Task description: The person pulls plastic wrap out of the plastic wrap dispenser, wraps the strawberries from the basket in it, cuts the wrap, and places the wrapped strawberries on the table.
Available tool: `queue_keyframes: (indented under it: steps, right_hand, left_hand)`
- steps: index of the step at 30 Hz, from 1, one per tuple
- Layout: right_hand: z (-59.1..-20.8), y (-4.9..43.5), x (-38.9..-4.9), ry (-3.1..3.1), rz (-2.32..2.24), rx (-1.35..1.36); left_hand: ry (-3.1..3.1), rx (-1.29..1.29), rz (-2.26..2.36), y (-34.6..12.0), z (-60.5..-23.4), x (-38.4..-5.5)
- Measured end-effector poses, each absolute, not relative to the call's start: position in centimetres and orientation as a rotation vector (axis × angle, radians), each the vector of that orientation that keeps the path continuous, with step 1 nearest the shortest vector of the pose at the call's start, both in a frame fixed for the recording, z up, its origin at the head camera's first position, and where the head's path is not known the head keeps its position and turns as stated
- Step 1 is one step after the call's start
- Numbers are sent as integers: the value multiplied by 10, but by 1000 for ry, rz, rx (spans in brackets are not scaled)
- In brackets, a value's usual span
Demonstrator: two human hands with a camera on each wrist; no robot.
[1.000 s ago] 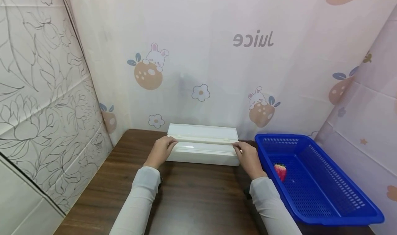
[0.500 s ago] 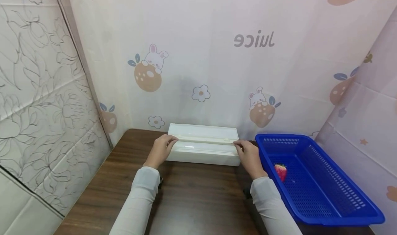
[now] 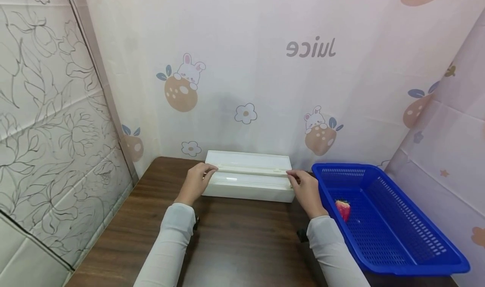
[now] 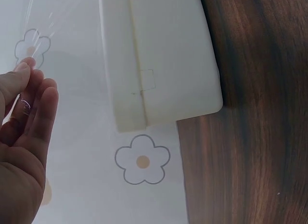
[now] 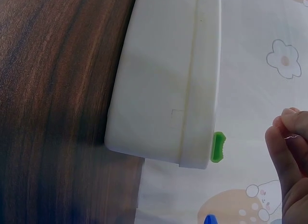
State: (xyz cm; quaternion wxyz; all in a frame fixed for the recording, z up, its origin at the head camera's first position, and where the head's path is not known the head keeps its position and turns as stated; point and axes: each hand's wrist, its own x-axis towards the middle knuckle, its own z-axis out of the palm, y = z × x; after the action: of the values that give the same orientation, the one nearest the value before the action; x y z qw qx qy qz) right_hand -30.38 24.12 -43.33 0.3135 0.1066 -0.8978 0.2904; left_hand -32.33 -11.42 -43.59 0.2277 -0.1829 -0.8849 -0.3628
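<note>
Screened nook: printed hangings (image 3: 265, 89), brown table (image 3: 242, 240)

Brown wood-grain table (image 3: 246, 240), blue perforated basket (image 3: 405, 213), red strawberry (image 3: 342, 210) inside it, rabbit-print backdrop (image 3: 246, 64) behind, flower-drawn panel (image 3: 53, 102) at left

There are two hands (image 3: 194, 184) (image 3: 307, 193), one box (image 3: 248, 192), one basket (image 3: 401, 221), one strawberry (image 3: 343, 211) and one table (image 3: 246, 240).

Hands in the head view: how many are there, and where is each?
2. The left hand, pinching clear film, is by the left end of the white box; the right hand is by its right end. Both are in plain view.
</note>
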Motion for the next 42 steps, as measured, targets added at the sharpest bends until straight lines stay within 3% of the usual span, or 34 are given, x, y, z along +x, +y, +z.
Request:
queue_keyframes:
  steps: [42]
  right_hand:
    - [-411, 240, -291, -2245, 780, 310]
  left_hand:
    - [-2289, -564, -923, -117, -413, -313]
